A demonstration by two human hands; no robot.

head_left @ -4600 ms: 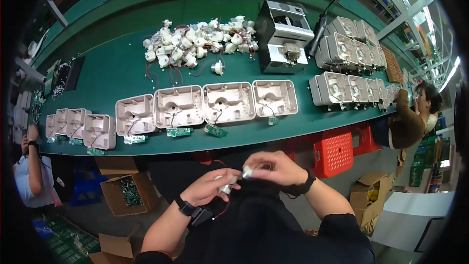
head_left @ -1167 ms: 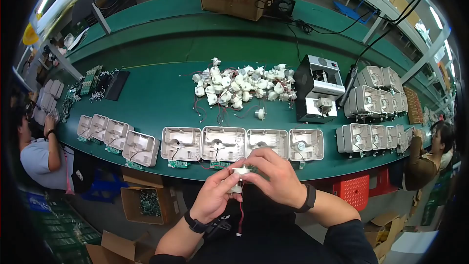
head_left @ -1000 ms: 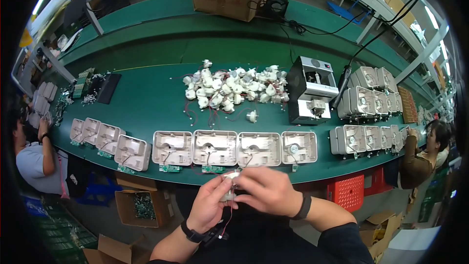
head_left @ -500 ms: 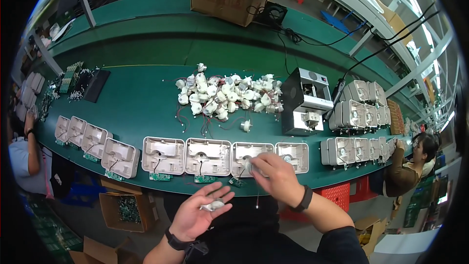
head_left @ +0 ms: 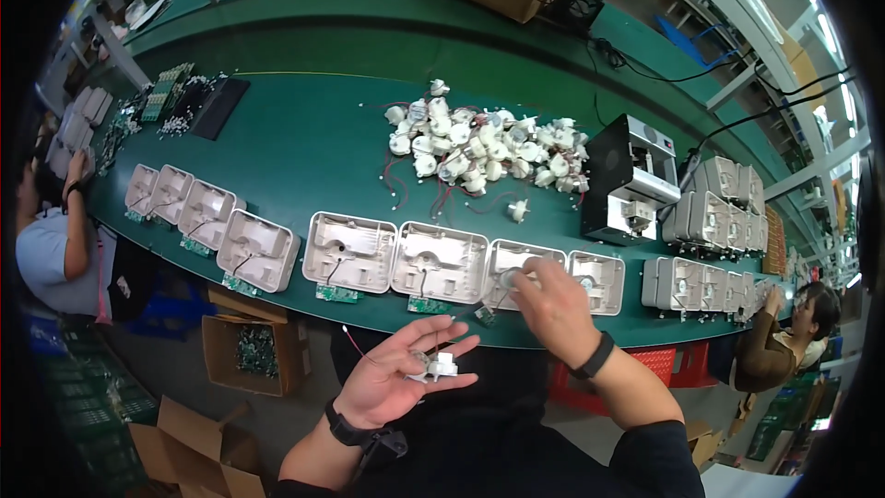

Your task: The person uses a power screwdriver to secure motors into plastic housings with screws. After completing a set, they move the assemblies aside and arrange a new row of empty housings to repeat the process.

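My left hand (head_left: 392, 371), palm up in front of the table edge, holds a small white motor-like part (head_left: 442, 365) between thumb and fingers. A thin dark red wire (head_left: 354, 339) trails from that hand. With bent fingers my right hand (head_left: 558, 309) reaches into a white plastic housing (head_left: 527, 251), pinching a round whitish part (head_left: 509, 278) against its inside. Its fingertips are partly hidden. More open housings stand beside it: one to the right (head_left: 608, 269), and others to the left (head_left: 441, 240) with green circuit boards (head_left: 336, 293) hanging by wires at their front edges.
A heap of white wired parts (head_left: 479, 143) lies mid-table, with one stray part (head_left: 518, 210) before it. A black-and-silver machine (head_left: 631, 180) stands to the right. Beyond are stacked housings (head_left: 719, 212). Co-workers sit at far left (head_left: 55, 240) and far right (head_left: 784, 341).
My left hand has lifted slightly, and the part in it is turned so more of its white body shows. My right hand stays at the same housing. The whole view has shifted.
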